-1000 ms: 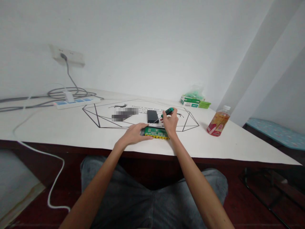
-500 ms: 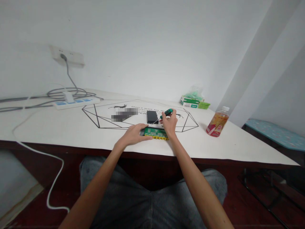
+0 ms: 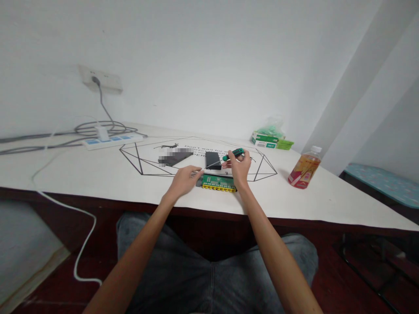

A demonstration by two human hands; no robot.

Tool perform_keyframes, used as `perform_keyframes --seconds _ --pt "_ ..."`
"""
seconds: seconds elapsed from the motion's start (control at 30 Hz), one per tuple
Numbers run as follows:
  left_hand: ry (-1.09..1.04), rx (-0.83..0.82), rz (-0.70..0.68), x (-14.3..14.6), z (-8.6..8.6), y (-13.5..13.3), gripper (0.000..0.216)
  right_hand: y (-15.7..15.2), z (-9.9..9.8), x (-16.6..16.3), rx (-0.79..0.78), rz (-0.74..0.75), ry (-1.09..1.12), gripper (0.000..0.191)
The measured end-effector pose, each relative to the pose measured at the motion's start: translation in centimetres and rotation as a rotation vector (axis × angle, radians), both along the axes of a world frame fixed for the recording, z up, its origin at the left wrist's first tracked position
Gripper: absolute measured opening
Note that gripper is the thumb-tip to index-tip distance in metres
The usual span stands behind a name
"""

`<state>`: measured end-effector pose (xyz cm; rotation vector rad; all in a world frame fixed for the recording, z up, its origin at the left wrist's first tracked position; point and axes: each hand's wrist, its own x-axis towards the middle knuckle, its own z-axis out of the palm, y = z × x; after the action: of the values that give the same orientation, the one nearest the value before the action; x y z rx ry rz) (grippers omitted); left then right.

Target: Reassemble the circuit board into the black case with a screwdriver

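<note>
One white table, wall; R fingers round screwdriver, L fingers loose by board

Bare table left of board; black box blocks just behind; bottle well right, power strip far left.

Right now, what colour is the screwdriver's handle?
Green, seen in the head view: the screwdriver handle sits in the right hand.

- Grey cables run off the left edge
- Blurred patch hides some print on the table
- Screwdriver tip too thin to tell if it meets the left hand
</note>
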<state>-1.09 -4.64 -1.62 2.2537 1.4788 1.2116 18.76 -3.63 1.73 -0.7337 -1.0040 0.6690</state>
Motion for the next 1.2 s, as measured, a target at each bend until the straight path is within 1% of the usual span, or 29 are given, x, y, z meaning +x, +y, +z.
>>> perform_keyframes --seconds 0.07,0.17,0.3,0.53,0.8,0.93,1.2 --pt "-0.01 0.027 0.033 -0.1 0.15 -0.13 0.033 -0.06 -0.01 -0.06 0.0 0.037 0.005 0.045" --pt "-0.014 0.056 0.043 -0.16 0.37 -0.37 0.029 -0.24 0.01 -0.24 -0.006 0.078 -0.004 0.047" --pt "-0.017 0.056 0.034 -0.16 0.46 -0.49 0.027 -0.46 0.11 -0.45 -0.01 0.109 -0.009 0.048" --pt "-0.021 0.063 -0.002 -0.29 0.13 -0.16 0.025 -0.48 0.09 -0.48 -0.008 0.142 -0.008 0.049" --pt "0.027 0.055 -0.009 -0.37 0.22 -0.26 0.027 -0.64 0.2 -0.63 -0.008 0.157 0.003 0.048" --pt "0.039 0.041 0.009 -0.29 0.25 -0.29 0.024 -0.7 0.24 -0.64 -0.006 0.155 -0.004 0.046" --pt "0.046 0.032 0.016 -0.01 0.56 -0.59 0.029 -0.66 0.21 -0.59 0.003 0.152 -0.017 0.046"
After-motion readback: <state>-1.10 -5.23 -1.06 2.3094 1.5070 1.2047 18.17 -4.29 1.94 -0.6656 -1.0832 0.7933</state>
